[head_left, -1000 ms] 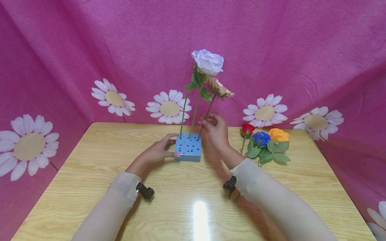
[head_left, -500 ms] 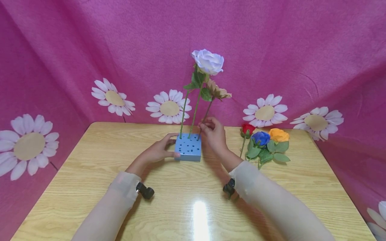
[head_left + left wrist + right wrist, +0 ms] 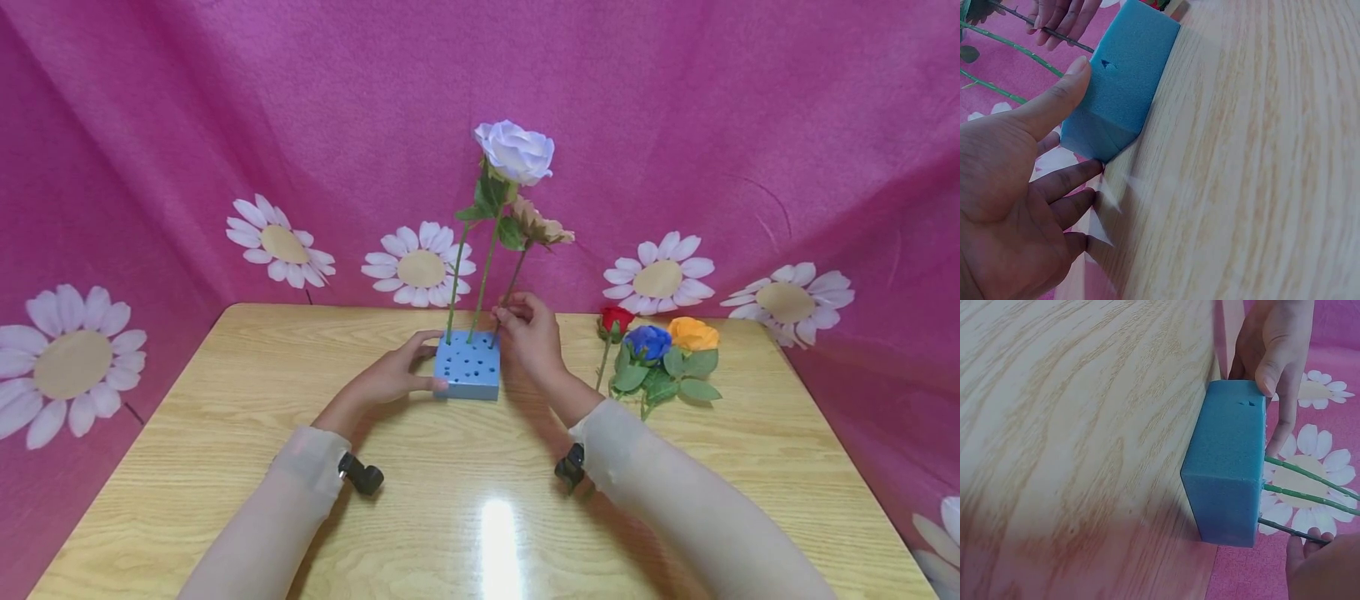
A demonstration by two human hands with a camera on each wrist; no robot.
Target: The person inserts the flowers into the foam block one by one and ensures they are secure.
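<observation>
A blue foam block [image 3: 467,367] with many small holes in its top sits on the table. My left hand [image 3: 393,372] grips its left side, thumb at the near corner and a finger at the far one. Two green stems stand in the back row of holes, topped by a pale lavender rose [image 3: 516,152]; one stem's top is hidden behind leaves. At the back right corner, my right hand [image 3: 534,335] pinches the dark stem [image 3: 1291,531] of a beige flower [image 3: 542,227]. That stem's lower end is in the block, and it leans right.
On the table's right side lie a red rose [image 3: 616,321], a blue rose [image 3: 649,342] and an orange rose [image 3: 693,333] with green leaves [image 3: 699,390]. A pink cloth [image 3: 360,125] printed with daisies hangs behind and beside the wooden table [image 3: 420,517].
My right hand has moved slightly down and left with the beige flower, whose head now sits a little lower. My left hand keeps its place on the foam block.
</observation>
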